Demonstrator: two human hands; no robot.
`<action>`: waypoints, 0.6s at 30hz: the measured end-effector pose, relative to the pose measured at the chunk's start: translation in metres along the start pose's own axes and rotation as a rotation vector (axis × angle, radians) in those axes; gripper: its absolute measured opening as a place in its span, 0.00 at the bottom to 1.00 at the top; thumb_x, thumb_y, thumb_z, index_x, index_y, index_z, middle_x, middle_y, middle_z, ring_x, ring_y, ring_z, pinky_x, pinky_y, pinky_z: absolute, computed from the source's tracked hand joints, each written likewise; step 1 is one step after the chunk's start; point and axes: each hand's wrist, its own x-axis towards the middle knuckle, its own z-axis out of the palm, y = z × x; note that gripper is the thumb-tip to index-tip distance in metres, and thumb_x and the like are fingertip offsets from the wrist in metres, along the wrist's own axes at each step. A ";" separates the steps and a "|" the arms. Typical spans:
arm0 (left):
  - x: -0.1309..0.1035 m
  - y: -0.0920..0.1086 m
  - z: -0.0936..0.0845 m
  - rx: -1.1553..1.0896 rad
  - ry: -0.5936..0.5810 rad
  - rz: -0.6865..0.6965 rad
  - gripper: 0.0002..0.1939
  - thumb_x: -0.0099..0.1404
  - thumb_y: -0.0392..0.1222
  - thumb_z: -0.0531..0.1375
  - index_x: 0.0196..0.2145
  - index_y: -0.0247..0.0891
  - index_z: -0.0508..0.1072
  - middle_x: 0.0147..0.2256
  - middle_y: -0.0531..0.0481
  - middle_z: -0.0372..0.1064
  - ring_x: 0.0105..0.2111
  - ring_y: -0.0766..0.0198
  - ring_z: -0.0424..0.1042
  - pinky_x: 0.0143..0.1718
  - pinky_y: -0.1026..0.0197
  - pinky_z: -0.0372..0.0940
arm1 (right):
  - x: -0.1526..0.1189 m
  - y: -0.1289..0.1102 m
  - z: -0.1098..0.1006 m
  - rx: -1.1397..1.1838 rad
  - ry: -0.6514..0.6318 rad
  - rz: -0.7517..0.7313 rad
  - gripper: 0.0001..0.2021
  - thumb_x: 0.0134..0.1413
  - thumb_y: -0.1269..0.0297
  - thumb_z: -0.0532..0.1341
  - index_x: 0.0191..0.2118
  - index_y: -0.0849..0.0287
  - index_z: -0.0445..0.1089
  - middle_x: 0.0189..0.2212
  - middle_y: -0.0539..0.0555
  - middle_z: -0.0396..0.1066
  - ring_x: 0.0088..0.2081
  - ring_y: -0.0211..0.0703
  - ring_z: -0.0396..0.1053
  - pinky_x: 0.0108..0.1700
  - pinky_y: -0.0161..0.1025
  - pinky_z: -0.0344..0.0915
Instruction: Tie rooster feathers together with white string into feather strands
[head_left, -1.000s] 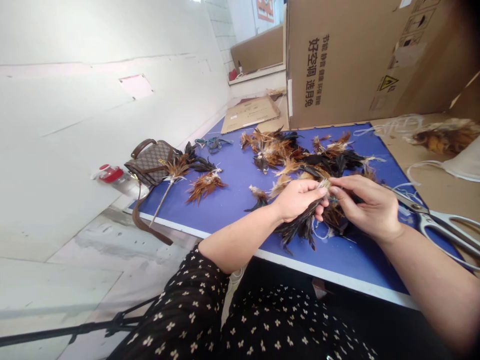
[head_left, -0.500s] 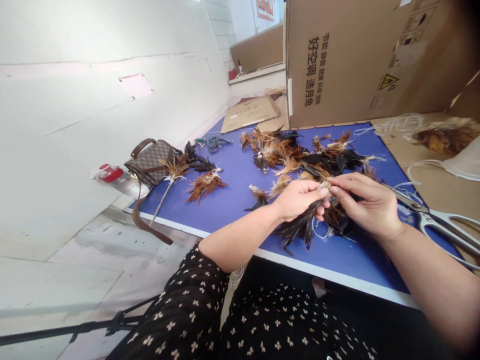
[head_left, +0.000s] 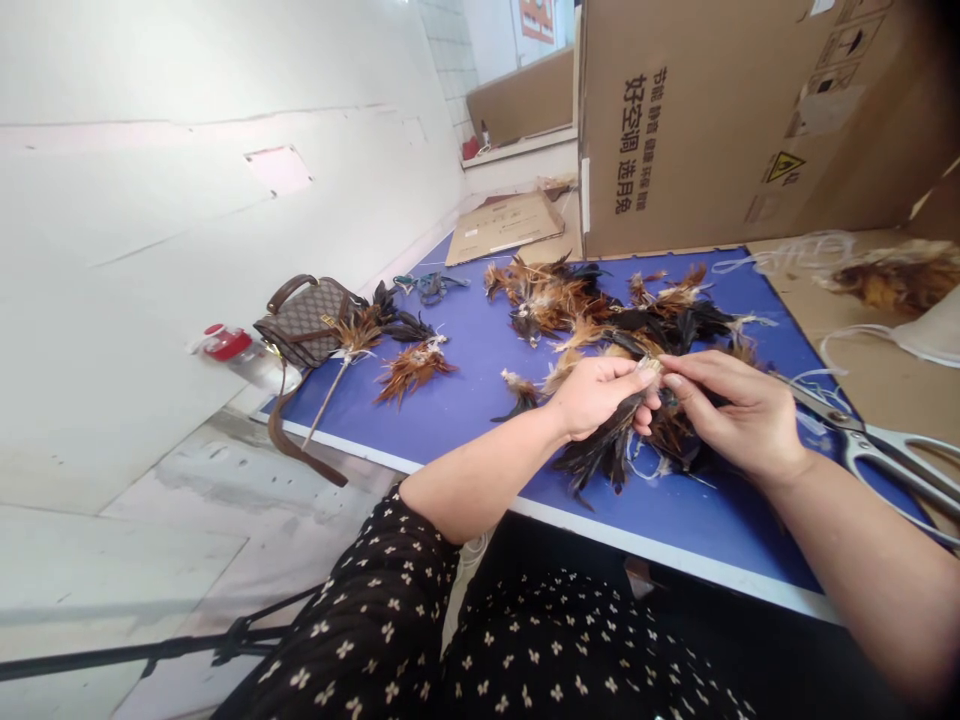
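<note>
My left hand (head_left: pixel 596 400) is closed around a bunch of dark feathers (head_left: pixel 600 455), its plumes hanging down towards the near table edge. The pale quill ends stick up past the left thumb. Close beside them, my right hand (head_left: pixel 750 415) has its thumb and fingertips pinched together at the quill ends; whatever it grips is too small to make out. Behind both hands lies a heap of brown and black feathers (head_left: pixel 555 295). Scissors (head_left: pixel 847 421) with big silver handles rest just right of my right hand.
On the blue table (head_left: pixel 480 420), a feather-topped stick (head_left: pixel 324 405), a reddish-brown feather bunch (head_left: pixel 415 370) and a patterned handbag (head_left: pixel 307 320) lie left. A red-lidded bottle (head_left: pixel 227 343) is beside the bag. A large cardboard box (head_left: pixel 720 130) stands behind; white cord (head_left: pixel 795 250) lies right.
The view has shifted slightly. Both hands stay together at the quill ends, with only a small movement of the fingers. The bunch is still in my left hand.
</note>
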 end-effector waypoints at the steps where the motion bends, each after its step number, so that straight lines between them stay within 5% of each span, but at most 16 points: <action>1: 0.001 -0.001 -0.001 -0.004 0.001 -0.005 0.23 0.73 0.55 0.71 0.33 0.30 0.76 0.28 0.50 0.75 0.23 0.69 0.76 0.30 0.61 0.78 | 0.000 0.000 0.000 0.015 -0.005 -0.009 0.11 0.72 0.58 0.69 0.54 0.46 0.86 0.47 0.57 0.86 0.43 0.53 0.83 0.48 0.54 0.82; 5: 0.001 0.000 -0.001 -0.008 0.019 -0.019 0.24 0.72 0.56 0.72 0.33 0.31 0.76 0.28 0.51 0.75 0.23 0.70 0.75 0.30 0.61 0.78 | 0.000 0.000 0.001 0.022 -0.019 -0.003 0.10 0.72 0.58 0.69 0.53 0.44 0.86 0.47 0.57 0.86 0.43 0.54 0.83 0.48 0.55 0.82; 11: -0.001 0.000 0.003 0.001 0.007 -0.077 0.21 0.73 0.53 0.71 0.35 0.31 0.76 0.27 0.51 0.75 0.24 0.70 0.75 0.30 0.62 0.77 | 0.001 -0.001 -0.002 0.034 -0.019 -0.050 0.20 0.72 0.62 0.69 0.65 0.42 0.81 0.45 0.56 0.85 0.43 0.52 0.82 0.49 0.53 0.80; 18: -0.002 0.003 0.004 0.047 0.013 -0.087 0.25 0.70 0.58 0.73 0.32 0.31 0.75 0.25 0.51 0.74 0.23 0.70 0.74 0.30 0.62 0.77 | 0.001 0.002 0.000 0.055 -0.073 -0.077 0.15 0.73 0.64 0.67 0.60 0.47 0.85 0.48 0.58 0.85 0.44 0.49 0.83 0.48 0.47 0.81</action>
